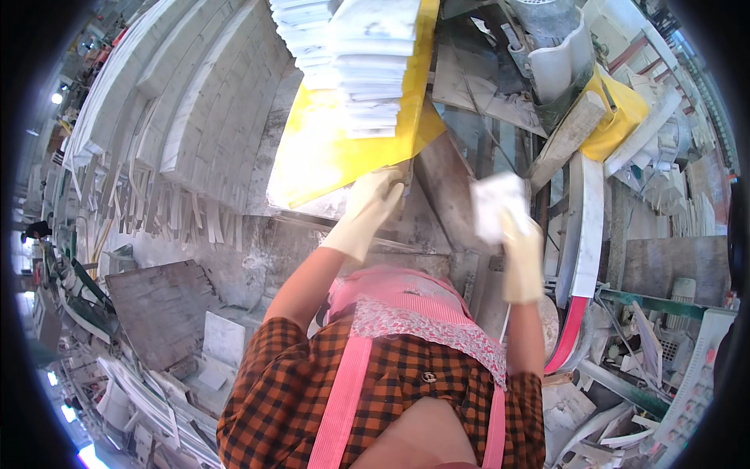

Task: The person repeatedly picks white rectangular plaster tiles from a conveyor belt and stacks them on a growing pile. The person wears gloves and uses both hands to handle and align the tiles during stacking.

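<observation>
Beside the near edge of a yellow sheet (328, 152), our left hand (377, 199) sits with its gloved fingers curled; we cannot tell whether they close on anything. Out to the right, our right hand (519, 227) is closed on a blurred white piece (498, 205), gripping its lower side, probably so that most of its face is left clear. On the sheet we have a stack of thin white slabs (375, 70), likely laid there to cushion them and keep them together within reach. Farther right, near some stone offcuts (678, 195), is a yellow bag-like container (621, 117); whatever it holds is hidden from us. A weathered plank (569, 139) overlaps it in our view, perhaps propping it.
</observation>
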Available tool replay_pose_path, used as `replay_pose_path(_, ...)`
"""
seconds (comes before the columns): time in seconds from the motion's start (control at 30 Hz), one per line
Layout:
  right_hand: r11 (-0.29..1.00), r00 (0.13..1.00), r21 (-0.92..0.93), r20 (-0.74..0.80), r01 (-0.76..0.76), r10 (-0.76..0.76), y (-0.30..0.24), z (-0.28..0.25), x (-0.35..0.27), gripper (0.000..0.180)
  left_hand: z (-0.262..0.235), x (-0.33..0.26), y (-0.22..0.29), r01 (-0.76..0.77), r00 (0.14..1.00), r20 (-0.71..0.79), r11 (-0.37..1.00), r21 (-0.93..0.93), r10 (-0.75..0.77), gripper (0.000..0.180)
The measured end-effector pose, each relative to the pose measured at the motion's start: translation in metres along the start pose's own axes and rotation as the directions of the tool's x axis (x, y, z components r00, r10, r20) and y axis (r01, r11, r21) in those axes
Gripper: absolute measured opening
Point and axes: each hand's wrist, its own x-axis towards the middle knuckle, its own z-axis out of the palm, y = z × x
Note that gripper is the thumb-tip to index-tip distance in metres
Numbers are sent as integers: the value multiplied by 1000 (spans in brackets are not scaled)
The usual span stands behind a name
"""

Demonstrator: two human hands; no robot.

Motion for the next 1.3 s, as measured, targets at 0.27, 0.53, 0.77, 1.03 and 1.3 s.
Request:
replay_pose_path(0.27,982,863,171,504,-78,-19,-99,241,43,29,-93,1,-78,553,820,32,777,-300,-571,58)
replay_pose_path(0.53,903,826,63,380,425,-415,-65,273,32,31,-90,-19,-46,426,858,-44,758,-494,-511,67)
replay_pose_path(0.77,839,907,-465,-154,283,-392,53,-31,-5,28,-80,-3,-73,442,814,-94,717,-539,-573,60)
replay_pose_path(1.03,457,981,-871,-192,-178,17,134,-257,-134,82,-75,15,-82,504,769,-135,722,-474,-625,57)
replay_pose_path(1.3,274,965,-946,-218,-172,-144,184,-240,-99,73,-76,19,-80,514,792,-149,778,-361,-592,52)
